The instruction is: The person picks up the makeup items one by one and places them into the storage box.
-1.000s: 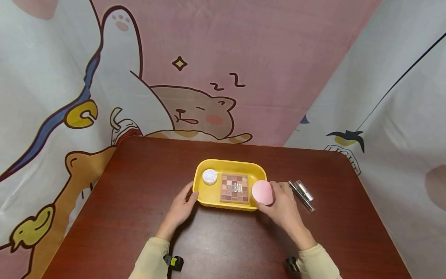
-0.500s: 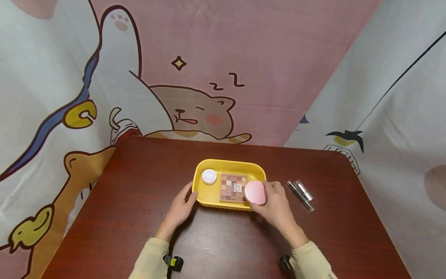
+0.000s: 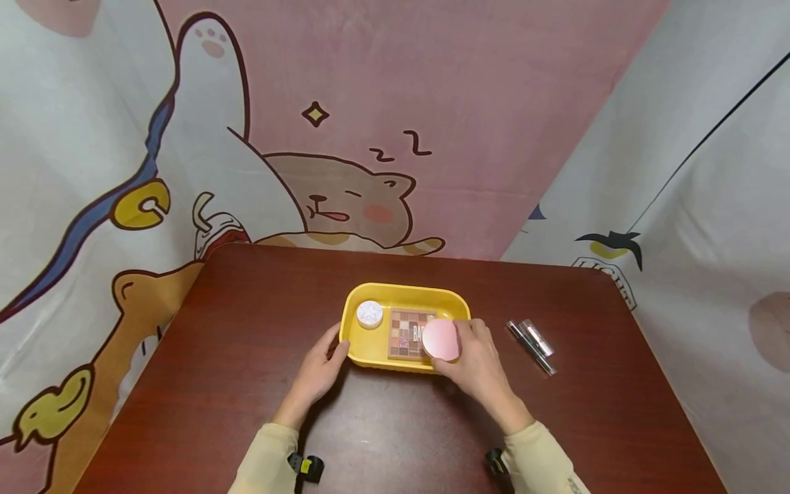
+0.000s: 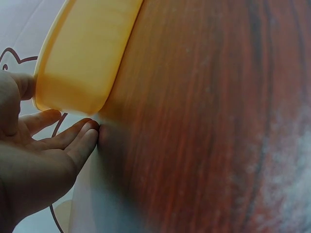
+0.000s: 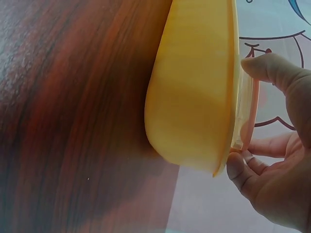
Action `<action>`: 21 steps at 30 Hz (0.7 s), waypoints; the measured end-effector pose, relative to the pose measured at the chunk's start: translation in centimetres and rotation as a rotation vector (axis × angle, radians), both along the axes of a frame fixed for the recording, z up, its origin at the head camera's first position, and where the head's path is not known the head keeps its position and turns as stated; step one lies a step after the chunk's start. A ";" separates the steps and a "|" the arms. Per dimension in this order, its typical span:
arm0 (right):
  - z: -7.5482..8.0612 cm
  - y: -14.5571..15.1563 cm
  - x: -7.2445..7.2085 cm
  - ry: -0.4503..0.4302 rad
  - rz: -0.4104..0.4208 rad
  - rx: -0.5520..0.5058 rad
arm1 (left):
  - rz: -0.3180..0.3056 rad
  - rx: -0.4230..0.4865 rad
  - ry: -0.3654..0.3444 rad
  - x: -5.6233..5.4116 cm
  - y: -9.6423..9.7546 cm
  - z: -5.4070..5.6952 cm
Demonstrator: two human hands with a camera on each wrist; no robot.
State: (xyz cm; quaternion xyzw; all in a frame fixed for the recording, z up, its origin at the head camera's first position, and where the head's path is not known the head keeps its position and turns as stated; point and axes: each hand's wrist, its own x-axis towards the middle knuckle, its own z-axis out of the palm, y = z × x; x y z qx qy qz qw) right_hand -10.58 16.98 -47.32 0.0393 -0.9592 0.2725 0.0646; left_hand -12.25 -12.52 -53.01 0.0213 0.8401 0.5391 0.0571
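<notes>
The round pink compact (image 3: 440,340) has slid leftward through the air — from the right end of the yellow tray (image 3: 365,348) to above its right half, now hiding part of the "BACK" eyeshadow palette (image 3: 404,326) inside. The carry inward looks nearly complete, I judge, but release has not come: the right hand (image 3: 480,358) pinches the compact by its edge. The left hand (image 3: 317,374) holds the tray's near left corner, thumb and fingertips against it. The compact's lid is smooth, plain pink; edge-on, its lower part looks pale and clear.
</notes>
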 end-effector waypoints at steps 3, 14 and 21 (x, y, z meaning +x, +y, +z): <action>0.1 -0.3 -0.1 -0.020 0.004 -0.010 | 0.001 0.006 -0.002 -0.1 0.0 0.0; -0.2 -1.0 -0.5 -0.034 0.017 -0.022 | 0.001 -0.002 0.001 0.0 0.0 0.1; -0.5 -1.3 -1.0 -0.046 0.025 -0.027 | -0.005 0.003 0.001 0.0 0.0 0.0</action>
